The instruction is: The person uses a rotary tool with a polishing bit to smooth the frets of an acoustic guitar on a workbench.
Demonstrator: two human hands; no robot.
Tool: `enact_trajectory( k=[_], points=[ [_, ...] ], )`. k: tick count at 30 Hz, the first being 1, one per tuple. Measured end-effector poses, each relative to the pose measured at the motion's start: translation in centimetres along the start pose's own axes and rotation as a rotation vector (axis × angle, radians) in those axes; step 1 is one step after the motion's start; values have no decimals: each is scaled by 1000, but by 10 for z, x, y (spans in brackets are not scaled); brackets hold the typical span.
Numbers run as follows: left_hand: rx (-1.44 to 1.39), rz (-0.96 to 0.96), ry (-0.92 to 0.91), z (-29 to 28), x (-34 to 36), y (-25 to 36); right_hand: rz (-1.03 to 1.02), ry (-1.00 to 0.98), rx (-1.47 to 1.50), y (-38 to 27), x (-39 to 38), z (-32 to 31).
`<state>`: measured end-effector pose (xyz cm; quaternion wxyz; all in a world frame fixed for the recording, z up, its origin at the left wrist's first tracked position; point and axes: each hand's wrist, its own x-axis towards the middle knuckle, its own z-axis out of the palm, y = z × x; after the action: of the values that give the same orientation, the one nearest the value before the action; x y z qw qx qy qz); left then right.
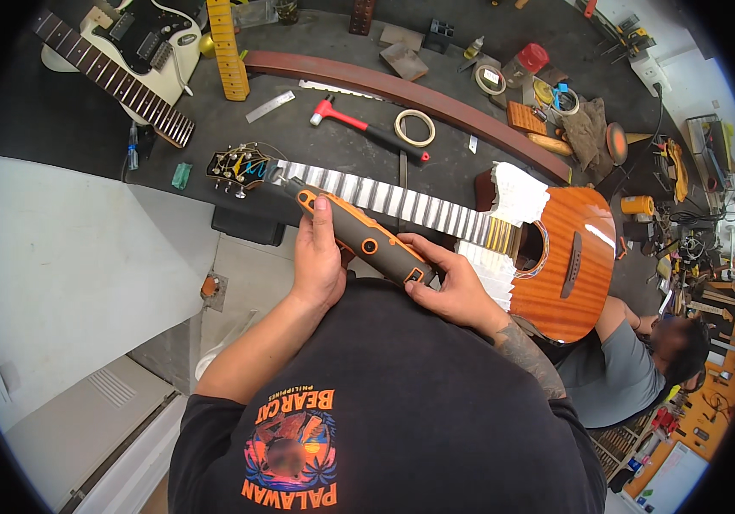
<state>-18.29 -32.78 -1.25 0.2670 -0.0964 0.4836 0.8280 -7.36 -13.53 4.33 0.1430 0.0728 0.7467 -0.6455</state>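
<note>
- Tool, grey and orange, slants before the worktop's near edge, its upper end close to the guitar's neck; contact cannot be told.
- Left grip clasps its upper part, thumb on top.
- Right grip grasps its lower end.
- Guitar lies along the near edge, headstock leftward, white paper by the soundhole.
- Hammer and tape roll lie beyond the neck.
- White guitar lies toward the far left corner.
- Co-worker is beside the guitar's body.
</note>
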Motion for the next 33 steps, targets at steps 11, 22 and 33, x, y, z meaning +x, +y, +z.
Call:
enact_trajectory(
  k=[11, 22, 33],
  points=[
    [-52, 54, -19, 5, -6, 4, -19, -85, 50, -10, 7, -9],
    [-96, 27, 47, 2, -6, 6, -33, -27, -15, 2, 10, -5],
    [-128, 47, 16, -5, -8, 8, 2, -141, 23, -12, 22, -15]
  ],
)
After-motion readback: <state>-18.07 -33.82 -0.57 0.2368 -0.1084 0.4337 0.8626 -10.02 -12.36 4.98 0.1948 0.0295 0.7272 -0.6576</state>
